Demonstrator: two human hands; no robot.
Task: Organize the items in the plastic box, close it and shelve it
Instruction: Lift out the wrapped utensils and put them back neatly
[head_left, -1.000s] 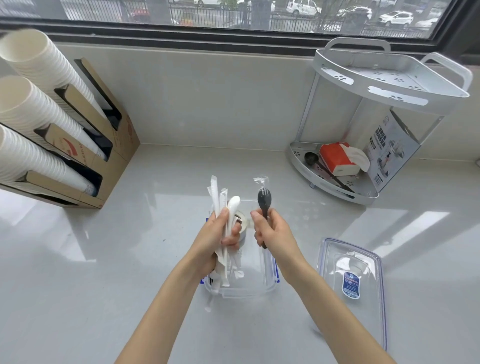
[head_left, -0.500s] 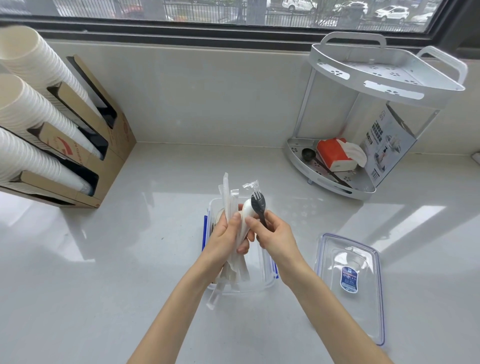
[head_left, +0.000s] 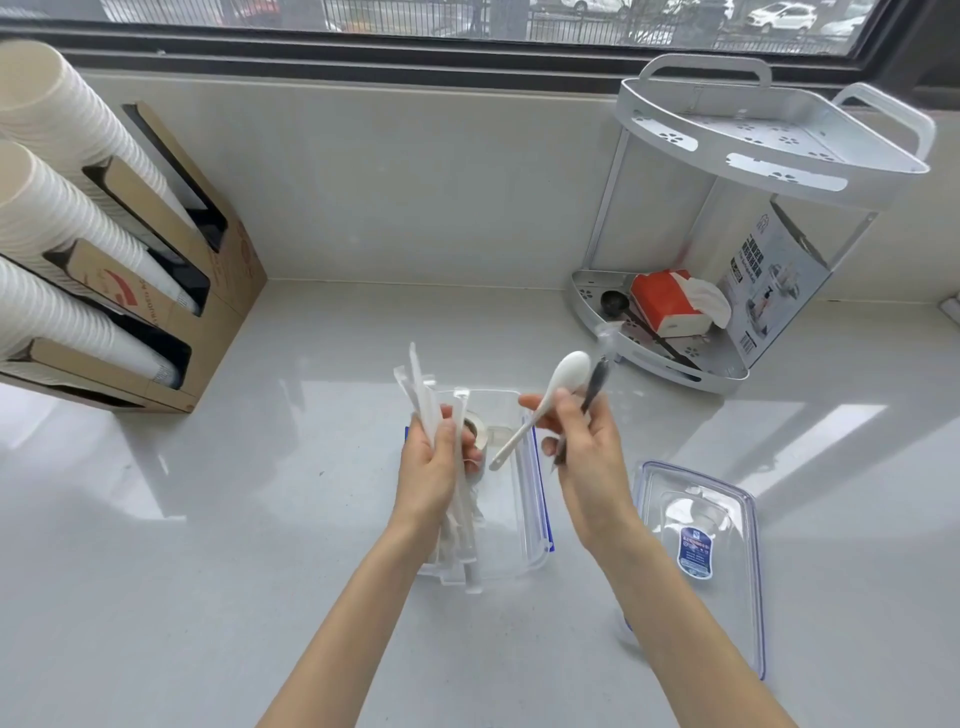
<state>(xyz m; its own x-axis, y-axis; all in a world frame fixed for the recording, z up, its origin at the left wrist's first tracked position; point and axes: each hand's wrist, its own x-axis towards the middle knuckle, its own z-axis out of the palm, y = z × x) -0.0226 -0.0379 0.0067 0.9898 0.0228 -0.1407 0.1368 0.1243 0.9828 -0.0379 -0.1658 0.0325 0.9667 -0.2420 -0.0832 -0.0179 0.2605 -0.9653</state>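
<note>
Fingers of our right hand (head_left: 587, 457) grasp white spoon (head_left: 550, 400) and dark fork (head_left: 595, 387); our left hand (head_left: 431, 467) clenches wrapped straws (head_left: 423, 395) above plastic box (head_left: 530, 519).

The white spoon (head_left: 550, 402) has passed from the left hand (head_left: 434, 467) to the right hand (head_left: 584, 447), now beside the wrapped black fork (head_left: 589, 395), right of the plastic box (head_left: 530, 514).

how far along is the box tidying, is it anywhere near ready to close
Not near closing. Done: little beyond the lid being off, lying on the counter right of the plastic box. In hand: the left hand grips a bundle of wrapped straws; the right hand holds a white spoon and a wrapped black fork above the box. Left: laying these in, closing, and shelving on the corner rack.
</note>
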